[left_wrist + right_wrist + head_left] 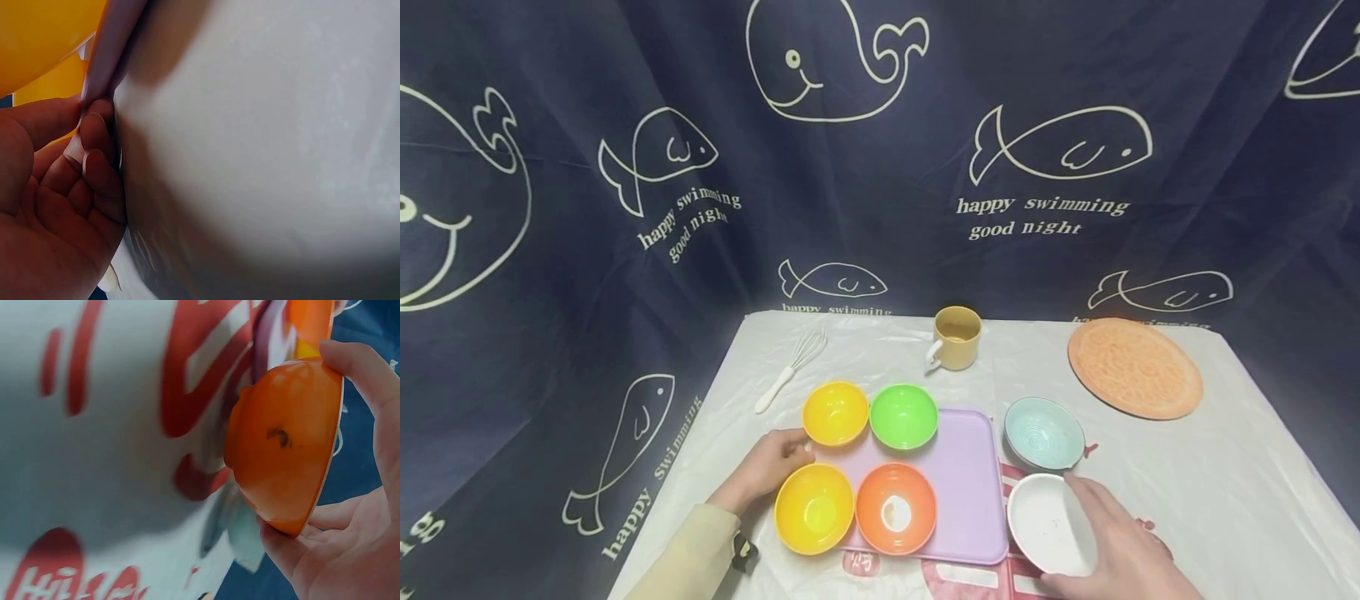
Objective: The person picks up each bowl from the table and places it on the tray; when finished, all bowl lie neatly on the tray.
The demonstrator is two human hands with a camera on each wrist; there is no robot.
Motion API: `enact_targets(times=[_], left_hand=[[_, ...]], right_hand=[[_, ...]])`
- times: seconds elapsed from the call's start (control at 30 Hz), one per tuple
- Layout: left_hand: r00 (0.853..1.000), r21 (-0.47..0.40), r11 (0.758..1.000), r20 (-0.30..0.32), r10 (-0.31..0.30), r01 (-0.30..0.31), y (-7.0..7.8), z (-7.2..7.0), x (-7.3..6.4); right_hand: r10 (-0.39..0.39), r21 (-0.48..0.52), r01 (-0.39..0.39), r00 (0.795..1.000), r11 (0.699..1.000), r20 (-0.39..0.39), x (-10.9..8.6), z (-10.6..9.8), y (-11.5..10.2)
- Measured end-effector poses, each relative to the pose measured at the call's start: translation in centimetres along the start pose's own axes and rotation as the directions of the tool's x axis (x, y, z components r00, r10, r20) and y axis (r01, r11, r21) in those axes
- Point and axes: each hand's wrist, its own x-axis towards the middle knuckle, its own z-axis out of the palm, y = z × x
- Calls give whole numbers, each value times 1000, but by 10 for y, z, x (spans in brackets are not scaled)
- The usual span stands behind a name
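My left hand (765, 464) pinches the left edge of a lilac tray (972, 483); in the left wrist view its fingertips meet the tray's rim (111, 47). On the tray stand a yellow bowl (835, 412) and a green bowl (904, 415) behind, another yellow bowl (815, 507) and an orange bowl (887, 483) in front. Right of the tray, my right hand (1123, 542) grips the rim of a bowl (1048, 521), white inside and orange outside, as its outer wall (287, 450) shows in the right wrist view. A light blue bowl (1043, 433) stands just behind that one.
A white-handled whisk (790, 371) lies at the back left. Near the back edge stands a mustard mug (957, 337) with a white handle. A round orange-brown mat (1135, 367) lies at the back right. Dark blue printed fabric (880, 208) hangs behind the table.
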Motion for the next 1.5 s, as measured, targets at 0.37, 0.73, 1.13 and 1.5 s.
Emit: enact_targets(times=[0.37,0.73,1.13,1.5], left_hand=[[1000,24,1000,-16,8,-8,-2,-1,0],[1000,15,1000,-11,-26,26,2,1,0],[1000,18,1000,-10,-2,2,1,0,0],[1000,7,1000,-2,14,-14,0,0,0]], right_hand=[[-182,99,182,983,978,-10,28,14,-40],[-174,55,171,984,984,49,38,36,-51],[-218,93,216,976,972,13,34,42,-45],[-190,115,185,982,976,27,28,42,-46]])
